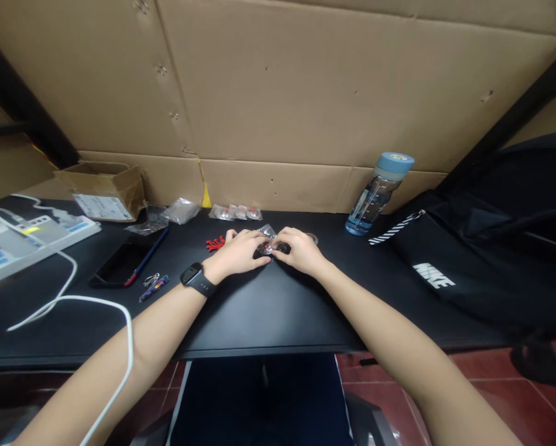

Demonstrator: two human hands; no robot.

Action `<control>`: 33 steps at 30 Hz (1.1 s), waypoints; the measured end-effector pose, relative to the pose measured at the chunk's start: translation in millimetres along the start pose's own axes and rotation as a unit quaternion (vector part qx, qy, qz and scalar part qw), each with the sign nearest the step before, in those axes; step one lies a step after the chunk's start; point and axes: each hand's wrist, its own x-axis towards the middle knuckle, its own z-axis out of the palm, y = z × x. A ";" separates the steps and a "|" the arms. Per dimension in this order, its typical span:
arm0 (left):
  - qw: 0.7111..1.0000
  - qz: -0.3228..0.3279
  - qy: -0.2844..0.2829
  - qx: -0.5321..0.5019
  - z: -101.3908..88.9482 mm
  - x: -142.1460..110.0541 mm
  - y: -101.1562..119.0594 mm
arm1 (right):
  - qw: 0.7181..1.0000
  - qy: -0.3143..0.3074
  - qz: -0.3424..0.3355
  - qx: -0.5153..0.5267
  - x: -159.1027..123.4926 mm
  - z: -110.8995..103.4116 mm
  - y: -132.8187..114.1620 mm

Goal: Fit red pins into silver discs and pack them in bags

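Over the black bench (269, 316), the bare left hand (243, 251) and bare right hand (301, 251) pinch a small, shiny, dark-and-clear piece (267, 249) in their fingers, seemingly to steady it; clear-wrapped round discs (236, 212) lie behind, handy.

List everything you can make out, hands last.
Handled items: count unclear, dark, clear, red, centre
Red pieces: several, red, centre-left
Wrapped discs: about four, silvery, back centre
Plastic bags: some, clear, back left
Cardboard box: one, brown, back left
Flat stack: one, white-blue, far left
Cable: at least one, white, left
Phone: one, black, left
Stick: one, blue-red, left
Trinket: one, multicoloured, left
Bottle: one, blue, back right
Bag: one, black, right
Cardboard panels: several, brown, behind
Table: one, black, below
Fabric: dark blue, bottom
Floor tiles: several, red, bottom
Watch: one, black, left wrist
Left hand: one, centre
Right hand: one, centre
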 end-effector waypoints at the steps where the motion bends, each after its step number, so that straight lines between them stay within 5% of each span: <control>1: 1.000 0.001 0.001 0.003 -0.5 -0.2 0.4 | 1.000 0.003 0.006 -0.016 0.6 1.5 -1.9; 13: 0.999 0.024 0.022 -0.003 -0.7 -0.6 10.3 | 0.977 0.054 0.086 -0.188 6.3 16.6 -5.7; 18: 0.999 0.026 0.020 -0.028 1.3 0.7 6.9 | 0.974 0.047 0.147 -0.164 8.2 10.4 -1.5; 25: 0.984 0.056 0.045 -0.165 -10.6 3.8 -6.1 | 0.998 0.002 0.028 0.054 -1.6 -33.1 25.2; 29: 0.977 0.028 0.069 -0.198 -12.0 6.0 -9.9 | 0.999 -0.018 0.018 0.043 -7.7 -43.0 35.8; 33: 0.990 0.042 0.036 -0.128 -11.4 5.1 -17.4 | 0.998 -0.055 -0.017 0.022 -5.3 -32.2 34.5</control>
